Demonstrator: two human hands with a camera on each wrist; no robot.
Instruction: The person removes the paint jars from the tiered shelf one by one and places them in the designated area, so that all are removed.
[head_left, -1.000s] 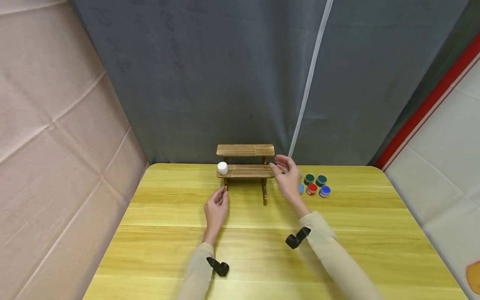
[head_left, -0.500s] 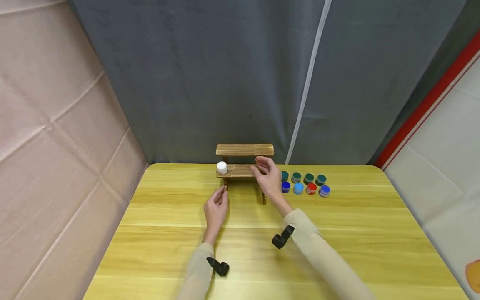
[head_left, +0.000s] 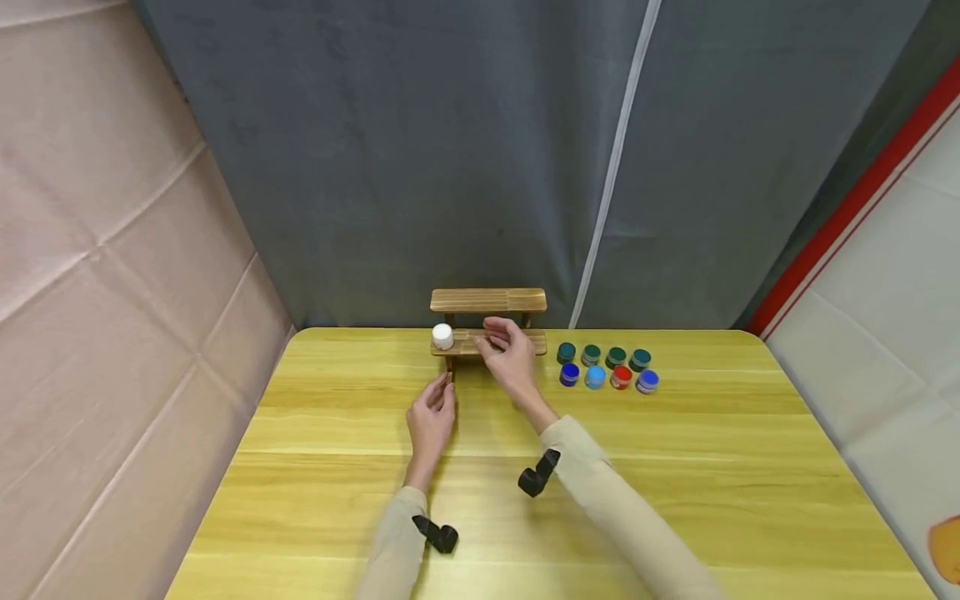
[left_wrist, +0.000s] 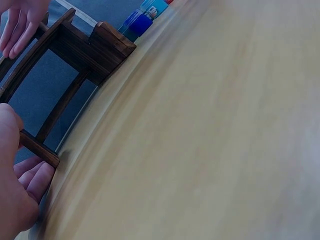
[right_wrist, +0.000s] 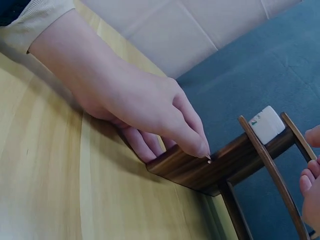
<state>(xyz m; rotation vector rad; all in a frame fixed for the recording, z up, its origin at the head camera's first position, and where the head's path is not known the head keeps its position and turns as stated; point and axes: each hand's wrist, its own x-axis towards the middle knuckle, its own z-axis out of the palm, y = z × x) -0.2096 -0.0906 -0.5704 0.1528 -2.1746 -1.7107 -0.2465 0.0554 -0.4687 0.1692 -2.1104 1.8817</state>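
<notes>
A two-tier brown wooden display stand (head_left: 488, 300) stands at the back of the table. My left hand (head_left: 432, 421) pinches the foot of its left leg; the left wrist view shows the thumb and fingers (left_wrist: 35, 176) on either side of it. A small white-lidded jar (head_left: 442, 337) sits at the left end of the lower shelf, also in the right wrist view. My right hand (head_left: 510, 360) hovers over the middle of that shelf, right of the jar, fingers bent and thumb apart, with nothing visible between them. Only its fingertips show in the right wrist view.
Right of the stand, two rows of small paint jars stand on the table (head_left: 675, 483): green-lidded ones (head_left: 616, 357) behind, blue ones and a red one (head_left: 621, 377) in front. A grey curtain (head_left: 375, 167) hangs behind the table.
My right hand has moved left, from the stand's right end to over the lower shelf, uncovering the paint jars on the right. The left hand stays at the stand's leg.
</notes>
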